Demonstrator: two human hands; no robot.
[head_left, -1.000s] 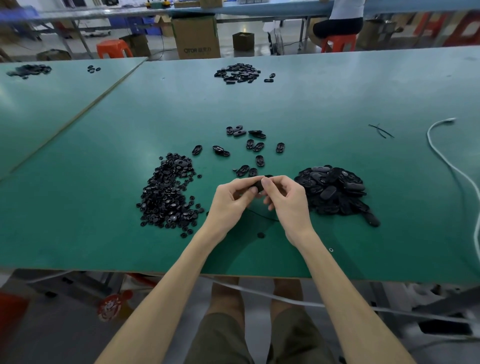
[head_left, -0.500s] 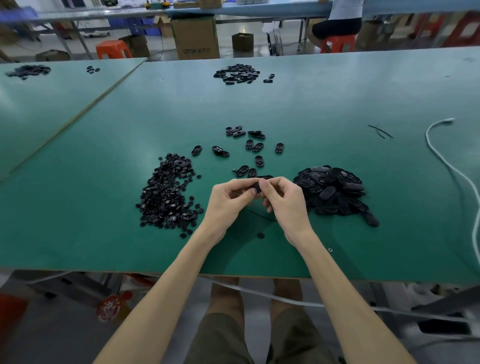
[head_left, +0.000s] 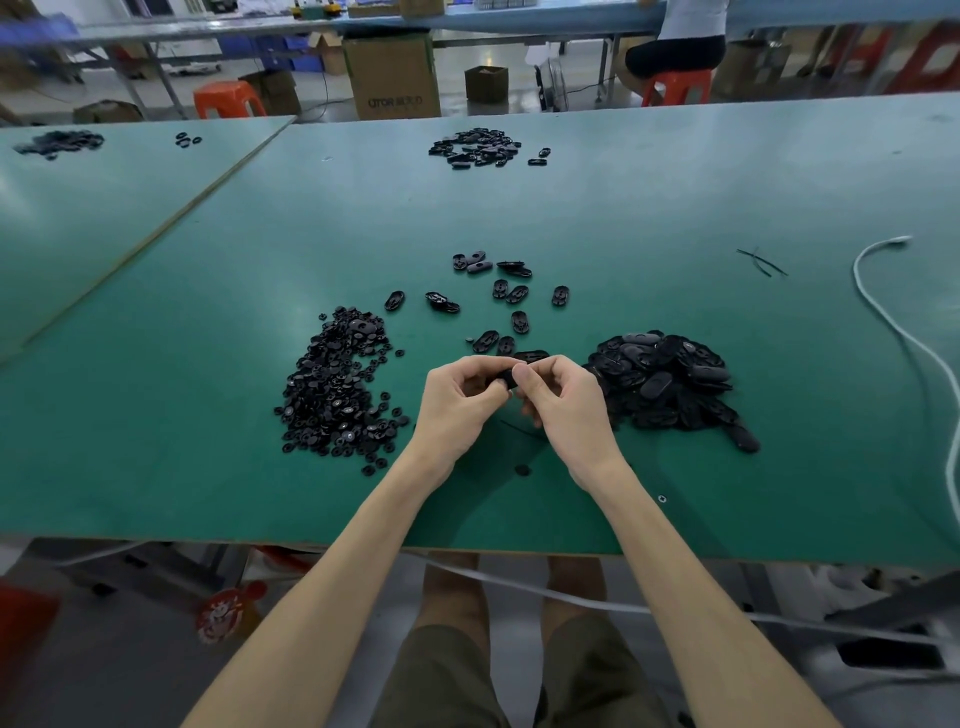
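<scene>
My left hand (head_left: 460, 402) and my right hand (head_left: 563, 402) meet just above the green table (head_left: 208, 312) and together pinch one small black plastic part (head_left: 506, 378), mostly hidden by the fingertips. A heap of small round black pieces (head_left: 337, 387) lies to the left of my hands. To the right is a heap of larger black oval shells (head_left: 667, 382). Several loose oval parts (head_left: 506, 293) lie scattered beyond my hands.
A single small black piece (head_left: 522, 470) lies under my wrists. A white cable (head_left: 906, 338) curves along the right side, with thin black ties (head_left: 761, 260) near it. Another black pile (head_left: 475, 148) sits at the far edge. Cardboard boxes (head_left: 392, 75), orange stools and a seated person are behind.
Both hands stay together on the small black part; the fingertips shifted slightly around it. The piles have not moved.
</scene>
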